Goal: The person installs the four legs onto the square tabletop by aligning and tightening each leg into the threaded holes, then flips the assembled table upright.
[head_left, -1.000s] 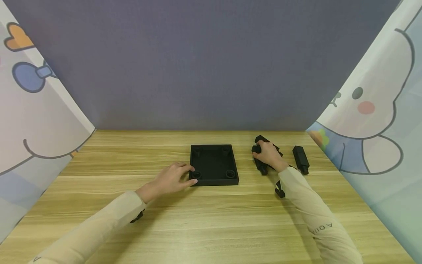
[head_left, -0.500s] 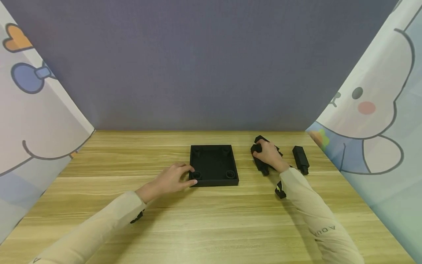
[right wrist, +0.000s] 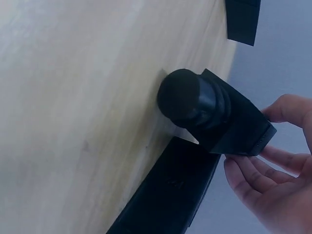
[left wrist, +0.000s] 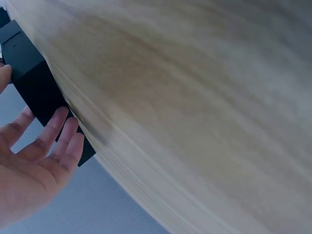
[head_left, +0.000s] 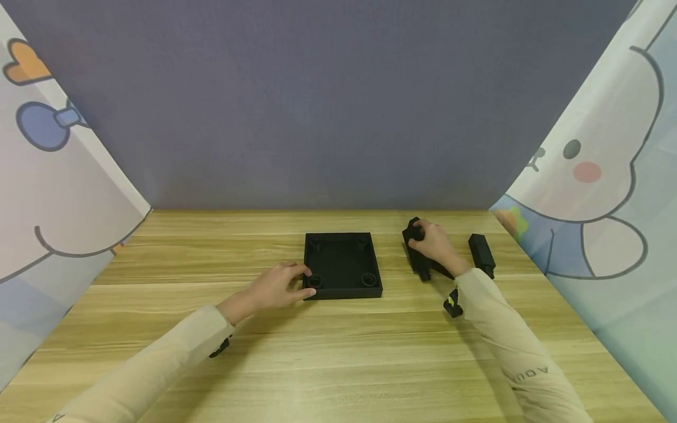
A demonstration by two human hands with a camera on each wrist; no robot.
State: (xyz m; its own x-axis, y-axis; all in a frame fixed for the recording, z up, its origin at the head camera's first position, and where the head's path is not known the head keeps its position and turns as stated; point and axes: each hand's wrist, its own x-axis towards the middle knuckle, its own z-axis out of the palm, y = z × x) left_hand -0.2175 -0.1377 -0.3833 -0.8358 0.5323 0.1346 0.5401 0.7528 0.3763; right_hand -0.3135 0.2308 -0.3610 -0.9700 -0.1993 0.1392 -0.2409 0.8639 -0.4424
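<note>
In the head view a shallow black square tray (head_left: 343,263) with a round socket in each corner lies mid-table. My left hand (head_left: 274,285) holds its near left corner, thumb at the front wall and fingertips at the left rim. In the left wrist view, fingers (left wrist: 62,141) rest along the tray's dark outer wall (left wrist: 36,87). My right hand (head_left: 435,242) pinches a black leg (head_left: 415,252). The right wrist view shows its square end between thumb and fingers and its ringed round peg (right wrist: 183,95) toward the camera. A second black leg (right wrist: 170,185) lies right beside it.
Another black leg (head_left: 481,255) lies farther right on the wood-grain table (head_left: 338,352). A grey panel (head_left: 328,106) rises along the table's back edge. Printed cartoon panels (head_left: 592,176) stand at both sides. A small black device (head_left: 453,304) shows at my right wrist.
My right hand has shifted slightly up and right in the head view, and the far end of its leg has lifted or turned with it. My left hand and the tray look unmoved.
</note>
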